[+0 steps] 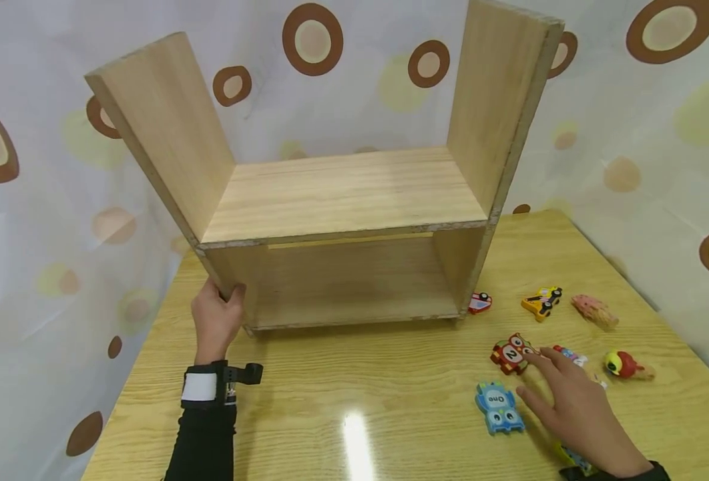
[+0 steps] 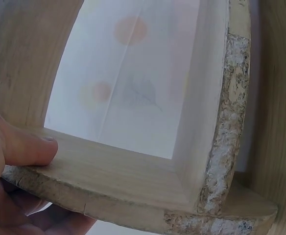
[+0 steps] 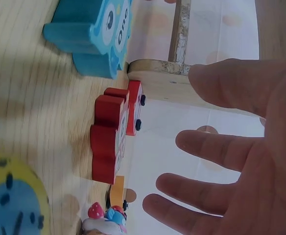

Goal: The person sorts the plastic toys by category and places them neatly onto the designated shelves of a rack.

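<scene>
A two-tier wooden shelf [image 1: 354,194] stands on the table, its upper part without a top. My left hand [image 1: 217,319] grips the lower left side panel, thumb on the inner face and fingers round the outside; the left wrist view shows the thumb [image 2: 33,147] on the wood. My right hand [image 1: 577,401] hovers with spread fingers above the toys at the right and holds nothing. Near its fingertips lie a red owl block [image 1: 511,354] marked 2 and a blue owl block [image 1: 499,407] marked One. A toy partly hidden under the palm shows yellow and blue [image 3: 15,205].
Further right are a red toy car [image 1: 480,302], a yellow toy vehicle [image 1: 542,302], a pink figure [image 1: 595,311] and a red figure with a yellow head [image 1: 627,365]. A small colourful figure [image 1: 569,355] lies behind my right hand. Patterned cloth [image 1: 342,100] hangs behind the table.
</scene>
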Motion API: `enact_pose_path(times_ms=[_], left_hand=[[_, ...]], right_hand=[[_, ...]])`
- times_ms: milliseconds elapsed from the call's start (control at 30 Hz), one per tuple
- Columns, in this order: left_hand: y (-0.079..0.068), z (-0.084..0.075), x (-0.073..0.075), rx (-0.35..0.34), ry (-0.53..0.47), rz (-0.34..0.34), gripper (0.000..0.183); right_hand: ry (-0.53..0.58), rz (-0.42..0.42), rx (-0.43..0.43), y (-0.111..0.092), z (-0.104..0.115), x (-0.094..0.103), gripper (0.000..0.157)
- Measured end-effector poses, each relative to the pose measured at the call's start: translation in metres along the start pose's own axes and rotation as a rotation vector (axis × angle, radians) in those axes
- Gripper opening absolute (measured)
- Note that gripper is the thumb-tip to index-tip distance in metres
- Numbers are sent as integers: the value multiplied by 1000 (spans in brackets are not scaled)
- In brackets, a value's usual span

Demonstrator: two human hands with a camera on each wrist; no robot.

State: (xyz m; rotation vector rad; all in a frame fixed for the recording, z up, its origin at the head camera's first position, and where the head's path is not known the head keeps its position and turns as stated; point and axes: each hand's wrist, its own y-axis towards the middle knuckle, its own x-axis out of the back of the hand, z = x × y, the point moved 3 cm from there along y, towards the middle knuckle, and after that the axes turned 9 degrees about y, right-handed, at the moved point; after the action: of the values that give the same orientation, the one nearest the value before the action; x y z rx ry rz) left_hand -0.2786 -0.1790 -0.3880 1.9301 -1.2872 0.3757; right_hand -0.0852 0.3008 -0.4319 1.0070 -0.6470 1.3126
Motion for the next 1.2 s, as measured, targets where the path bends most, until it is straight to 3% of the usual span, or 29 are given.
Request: enact_pose_path(times_ms=[267, 500, 933, 1200], left_hand=[[-6, -8, -9, -26, -45, 10, 33], [-11, -11, -10, 16, -71, 13, 34], [-17, -14, -13, 10, -42, -74, 30], [-17, -15, -14, -1, -33, -83, 26]], right_hand=[[-9, -19, 20, -2, -2, -1, 50], [-6, -26, 27, -1, 2, 1, 45], [-11, 188, -43, 1, 17, -18, 51], [-119, 320, -186, -3, 19, -32, 78]])
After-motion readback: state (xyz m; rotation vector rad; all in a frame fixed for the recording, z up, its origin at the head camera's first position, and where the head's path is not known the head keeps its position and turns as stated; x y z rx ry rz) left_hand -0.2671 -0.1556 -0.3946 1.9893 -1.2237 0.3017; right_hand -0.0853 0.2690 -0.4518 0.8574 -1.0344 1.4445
